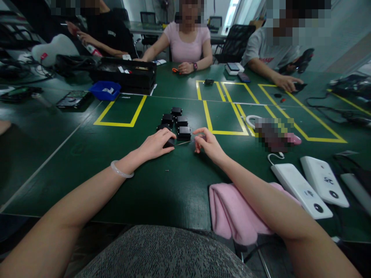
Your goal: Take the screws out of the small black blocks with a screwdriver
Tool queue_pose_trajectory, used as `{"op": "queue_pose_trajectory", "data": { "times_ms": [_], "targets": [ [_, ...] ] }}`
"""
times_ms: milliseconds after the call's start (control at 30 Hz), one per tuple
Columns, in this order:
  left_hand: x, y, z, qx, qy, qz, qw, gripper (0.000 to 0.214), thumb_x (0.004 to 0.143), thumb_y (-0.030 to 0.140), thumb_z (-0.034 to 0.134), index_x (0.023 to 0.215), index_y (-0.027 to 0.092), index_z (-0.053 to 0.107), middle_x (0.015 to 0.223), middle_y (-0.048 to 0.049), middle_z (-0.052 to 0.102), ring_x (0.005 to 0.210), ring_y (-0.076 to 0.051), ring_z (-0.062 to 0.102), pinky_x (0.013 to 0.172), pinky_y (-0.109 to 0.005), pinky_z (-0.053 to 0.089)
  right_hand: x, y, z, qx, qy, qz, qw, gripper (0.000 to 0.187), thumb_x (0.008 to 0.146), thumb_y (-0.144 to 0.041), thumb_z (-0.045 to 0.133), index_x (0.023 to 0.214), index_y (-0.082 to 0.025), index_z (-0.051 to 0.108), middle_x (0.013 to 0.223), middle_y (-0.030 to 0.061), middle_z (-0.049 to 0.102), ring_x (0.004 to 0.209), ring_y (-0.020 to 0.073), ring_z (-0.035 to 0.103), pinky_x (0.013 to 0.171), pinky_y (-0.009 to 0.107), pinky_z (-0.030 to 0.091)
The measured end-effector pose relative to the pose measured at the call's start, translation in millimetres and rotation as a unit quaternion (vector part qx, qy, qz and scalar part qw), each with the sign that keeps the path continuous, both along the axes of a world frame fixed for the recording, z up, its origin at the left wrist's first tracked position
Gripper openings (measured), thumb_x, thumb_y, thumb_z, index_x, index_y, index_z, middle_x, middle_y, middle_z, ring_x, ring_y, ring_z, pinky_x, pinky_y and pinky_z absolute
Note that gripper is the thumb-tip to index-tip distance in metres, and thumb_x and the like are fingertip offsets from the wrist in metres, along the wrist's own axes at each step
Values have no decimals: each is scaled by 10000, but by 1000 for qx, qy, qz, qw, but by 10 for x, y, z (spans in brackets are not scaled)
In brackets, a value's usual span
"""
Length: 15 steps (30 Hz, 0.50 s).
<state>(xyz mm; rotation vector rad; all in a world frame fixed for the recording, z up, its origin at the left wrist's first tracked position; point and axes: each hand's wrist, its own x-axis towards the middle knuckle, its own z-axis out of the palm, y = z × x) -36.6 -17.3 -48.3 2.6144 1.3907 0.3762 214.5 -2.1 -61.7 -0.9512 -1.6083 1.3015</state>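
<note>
Left hand (158,144) clamps a black box (169,143); right hand (208,143) pinches a thin screwdriver (184,143). White power bank (319,175) right of right hand: handwritten, looks like "25".

Shared workshop: green counter (185,200) marked with yellow tape rectangles (114,124), blue plastic bin (100,92), mesh-backed office chairs (237,42), three co-workers (189,42) opposite.

A small black rectangular box (169,143) sits on the dark green tabletop (185,193), mostly covered, only part of its near side showing. A thin, straight metal rod (184,143) points nearly level at its right side; whether they touch is unclear. Similar small black boxes (182,121) stand just behind, clustered in two uneven columns.
</note>
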Motion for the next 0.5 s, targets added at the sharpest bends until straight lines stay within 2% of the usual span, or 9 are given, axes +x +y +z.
{"op": "queue_pose_trajectory", "data": {
  "times_ms": [133,200,367,433,500],
  "targets": [
    [0,3,0,1,1,-1,1000,378,921,306,648,1269,206,540,1280,-100,574,1128,-276,606,839,-379,562,-3,13,-17,-12,-7,3,1000,314,921,-515,630,914,-216,533,465,-120,461,400,91,503,503,246,486],
    [1,4,1,1,3,-1,1000,375,921,307,646,1266,208,539,1280,-100,575,1137,-277,602,845,-383,562,-4,10,-18,-10,-12,5,1000,303,925,-506,624,912,-217,534,427,-136,408,381,93,484,528,257,510],
    [0,7,2,-2,-1,-3,1000,369,920,306,646,1259,209,538,1277,-100,577,1131,-275,604,832,-378,571,-6,-14,3,9,-1,0,1000,258,906,-390,655,1047,-238,501,505,-129,515,412,103,516,519,259,511],
    [2,5,7,-3,0,-2,1000,365,921,311,641,1258,212,540,1275,-101,579,1125,-278,607,831,-383,574,-7,-13,6,6,-2,-1,1000,247,907,-403,650,1025,-231,515,517,-118,529,418,101,520,502,252,493],
    [7,0,16,-4,1,-2,1000,366,924,318,635,1260,213,537,1277,-102,579,1123,-280,609,833,-389,576,-6,-4,3,-3,-4,-1,1000,256,916,-453,635,959,-219,541,476,-120,481,409,99,510,504,251,491]
  ]
}}
